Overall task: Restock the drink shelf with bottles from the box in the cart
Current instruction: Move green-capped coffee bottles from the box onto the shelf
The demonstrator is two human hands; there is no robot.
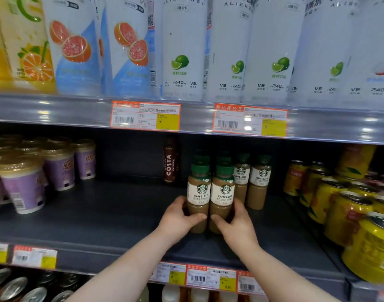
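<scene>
Bright overhead store light. Glare streaks on upper shelf rail [56,110] and price tags [250,119]. Shelf recess dim toward 12 o'clock. Edges blurred, bowed by wide-angle; cans [370,243] at 3 o'clock smeared.

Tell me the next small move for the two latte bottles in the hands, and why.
Probably slide both back. The left hand and right hand grip two green-capped Starbucks caffe latte bottles standing side by side on the dark shelf, with more latte bottles right behind them. Pushing them back would close the rows and leave front space.
</scene>
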